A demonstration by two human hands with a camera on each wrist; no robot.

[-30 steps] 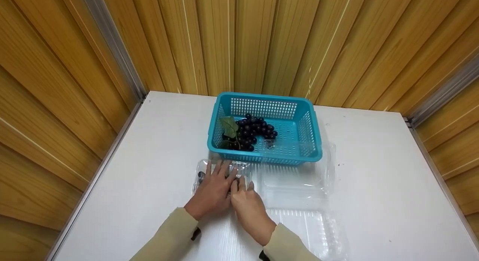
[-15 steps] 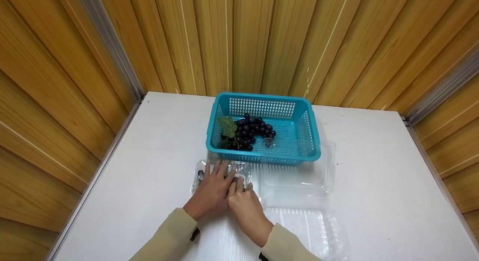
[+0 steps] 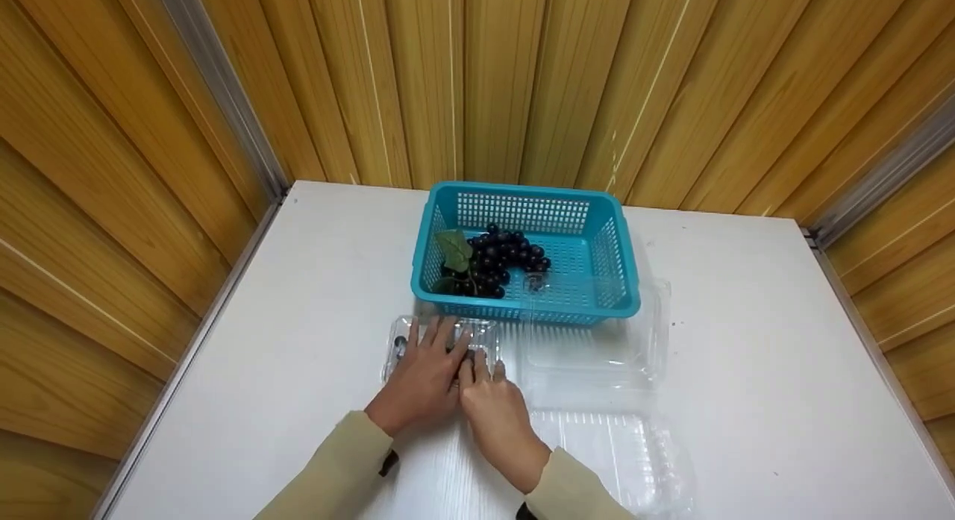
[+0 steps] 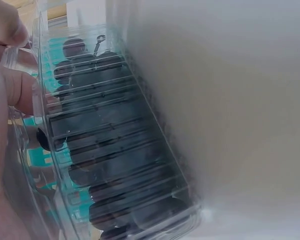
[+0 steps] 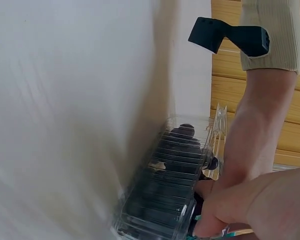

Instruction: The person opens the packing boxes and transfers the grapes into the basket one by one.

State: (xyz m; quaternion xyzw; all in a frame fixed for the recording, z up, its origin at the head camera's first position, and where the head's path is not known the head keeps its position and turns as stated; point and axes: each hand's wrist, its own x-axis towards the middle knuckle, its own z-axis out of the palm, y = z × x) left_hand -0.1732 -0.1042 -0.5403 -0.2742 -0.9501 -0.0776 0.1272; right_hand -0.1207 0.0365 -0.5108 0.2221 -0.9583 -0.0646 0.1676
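Note:
A small clear plastic container (image 3: 485, 332) with a ribbed base lies in front of the blue basket. Through its wall show dark grapes (image 4: 105, 115), also visible in the right wrist view. Over its top rests my left hand (image 3: 425, 371), fingers spread and straight, pressing on it; in the left wrist view the thumb (image 4: 22, 90) lies at the rim. At the near right edge, my right hand (image 3: 494, 412) has bent fingers and appears to pinch the rim (image 5: 197, 200). The hands hide much of the container's top and its near side.
The blue basket (image 3: 629, 274) behind holds a bunch of dark grapes (image 3: 489, 262) with a green leaf (image 3: 453, 250). Right of the hands, a larger clear clamshell lies open, its lid (image 3: 582, 348) leaning against the basket and its base (image 3: 597, 456) on the white table (image 3: 783, 356).
Both hands stay at the small container. The fingers of my right hand shift slightly along its near right edge; basket and large clamshell stay in place.

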